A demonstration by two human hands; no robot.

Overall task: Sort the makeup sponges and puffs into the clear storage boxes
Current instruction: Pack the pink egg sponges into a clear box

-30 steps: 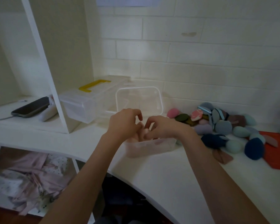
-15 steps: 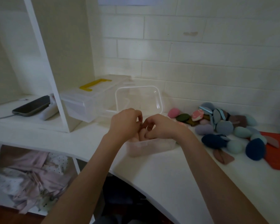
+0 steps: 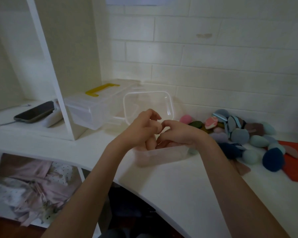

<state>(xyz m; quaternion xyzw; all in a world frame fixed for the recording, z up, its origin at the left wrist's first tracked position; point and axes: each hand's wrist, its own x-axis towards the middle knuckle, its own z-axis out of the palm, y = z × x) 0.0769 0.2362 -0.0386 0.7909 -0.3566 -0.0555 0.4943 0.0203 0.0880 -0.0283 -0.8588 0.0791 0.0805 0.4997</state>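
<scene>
Centre of frame: both hands over a small clear box [image 3: 159,156] on the white worktop [image 3: 179,194]. Left hand [image 3: 141,129], fingers curled, appears to hold a peach sponge [image 3: 159,128] at its fingertips; grip partly hidden, so not certain. Right hand [image 3: 177,134] just beside it, fingers curled down into the box, touching pale sponges inside; whether it grips one cannot be told. Box lid [image 3: 148,107] stands behind the hands. Right of frame: loose pile of sponges and puffs [image 3: 244,134] on the worktop, well apart from the left hand, near the right wrist. Left: larger box with yellow handle [image 3: 101,87].
</scene>
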